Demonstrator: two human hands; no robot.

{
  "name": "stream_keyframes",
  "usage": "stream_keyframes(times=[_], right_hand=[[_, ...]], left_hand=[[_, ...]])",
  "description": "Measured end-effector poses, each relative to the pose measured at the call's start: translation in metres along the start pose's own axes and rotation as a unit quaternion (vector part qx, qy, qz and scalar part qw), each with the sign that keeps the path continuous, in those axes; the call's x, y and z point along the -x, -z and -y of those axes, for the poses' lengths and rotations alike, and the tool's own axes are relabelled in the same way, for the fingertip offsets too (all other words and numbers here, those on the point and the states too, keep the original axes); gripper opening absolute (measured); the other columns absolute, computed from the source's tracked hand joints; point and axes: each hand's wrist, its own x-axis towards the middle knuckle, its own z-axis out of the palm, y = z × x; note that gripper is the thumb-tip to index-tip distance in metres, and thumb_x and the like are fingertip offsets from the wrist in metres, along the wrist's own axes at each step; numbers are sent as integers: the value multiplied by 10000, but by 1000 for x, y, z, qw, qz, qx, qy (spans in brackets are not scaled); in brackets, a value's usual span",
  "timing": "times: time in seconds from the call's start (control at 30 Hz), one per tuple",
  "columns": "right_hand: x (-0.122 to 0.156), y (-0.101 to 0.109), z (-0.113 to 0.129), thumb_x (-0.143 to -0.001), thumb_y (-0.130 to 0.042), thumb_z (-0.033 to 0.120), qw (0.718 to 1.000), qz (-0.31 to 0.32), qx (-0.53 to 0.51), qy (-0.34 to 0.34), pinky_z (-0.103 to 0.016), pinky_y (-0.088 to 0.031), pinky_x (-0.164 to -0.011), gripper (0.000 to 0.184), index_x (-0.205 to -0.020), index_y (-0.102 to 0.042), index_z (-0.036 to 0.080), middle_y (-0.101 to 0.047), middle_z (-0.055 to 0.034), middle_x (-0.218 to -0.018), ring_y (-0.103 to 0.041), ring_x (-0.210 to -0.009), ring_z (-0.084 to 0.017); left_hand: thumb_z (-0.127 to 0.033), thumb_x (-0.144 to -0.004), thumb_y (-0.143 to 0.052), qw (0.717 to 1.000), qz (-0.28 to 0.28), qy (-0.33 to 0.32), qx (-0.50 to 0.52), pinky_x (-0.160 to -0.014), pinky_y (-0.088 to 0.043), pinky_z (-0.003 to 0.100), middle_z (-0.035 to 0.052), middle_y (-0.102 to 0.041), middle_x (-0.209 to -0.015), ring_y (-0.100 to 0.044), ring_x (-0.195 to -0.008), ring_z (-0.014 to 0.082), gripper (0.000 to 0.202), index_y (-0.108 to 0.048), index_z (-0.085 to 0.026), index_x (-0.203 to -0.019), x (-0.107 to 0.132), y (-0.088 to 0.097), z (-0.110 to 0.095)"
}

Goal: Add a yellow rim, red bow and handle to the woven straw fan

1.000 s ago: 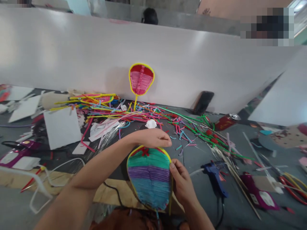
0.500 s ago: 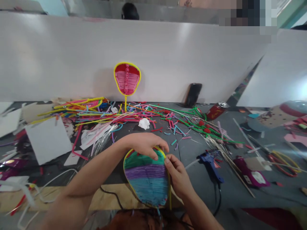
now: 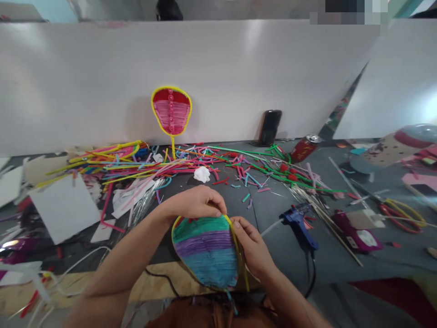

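Note:
Low in the middle lies a rounded panel of pipe cleaners [image 3: 206, 248], with green, purple and blue bands and a bit of red at its top left. A yellow pipe cleaner [image 3: 246, 275] runs along its upper rim and hangs loose past its right side. My left hand [image 3: 201, 202] reaches over the top, thumb and fingers pinching the yellow pipe cleaner at the upper right rim. Just below, my right hand [image 3: 251, 243] pinches the same pipe cleaner against the edge. A similar pink and red panel [image 3: 171, 111] with a yellow rim stands upright behind on a yellow stem.
Pipe cleaners [image 3: 136, 171] litter the back of the table. Crumpled white paper [image 3: 201, 174] lies ahead of my hands. To the right are a blue glue gun [image 3: 300, 228], a red can [image 3: 305, 149], scissors [image 3: 401, 216] and a phone [image 3: 269, 127] against the white partition.
My left hand has closed its fingers on the rim near my right hand. The yellow pipe cleaner's loose end now swings farther out to the right. The view has shifted slightly.

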Motion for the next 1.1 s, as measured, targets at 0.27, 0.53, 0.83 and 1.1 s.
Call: stream_keyframes(times=[0.27, 0.53, 0.83, 1.1], right_hand=[[3, 1, -5, -811, -601, 549, 999, 5, 22, -33, -245, -432, -632, 342, -841, -657, 212, -588, 19, -671, -507, -639, -142], [6, 5, 0, -809, -653, 450, 981, 9, 169, 94, -223, -428, -611, 278, -942, -627, 207, -601, 6, -764, -524, -675, -130], [19, 98, 43, -821, -569, 511, 872, -194, 409, 185, -370, -482, -732, 352, -986, -632, 206, -681, -85, -892, -608, -770, -220], [18, 168, 37, -864, -369, 585, 586, -297, 729, 193, -499, -427, -836, 560, -1106, -571, 122, -658, -196, -990, -574, -925, -339]], left_hand=[[-211, -787, -592, 999, -20, 28, 25, -698, -464, 203, 31, -720, -848, -639, -791, 156, 195, -729, -155, -914, 11, 2, 4], [-248, -782, -601, 995, -47, 61, 57, -694, -463, 205, 31, -719, -829, -635, -768, 155, 200, -729, -148, -899, 26, 1, 13], [-322, -780, -604, 989, -66, 113, 67, -727, -462, 214, 19, -730, -865, -641, -811, 169, 239, -722, -160, -911, 31, -2, 38], [-323, -777, -608, 988, -49, 129, 71, -708, -460, 194, 2, -720, -849, -639, -800, 161, 221, -711, -174, -904, 26, -3, 45]])
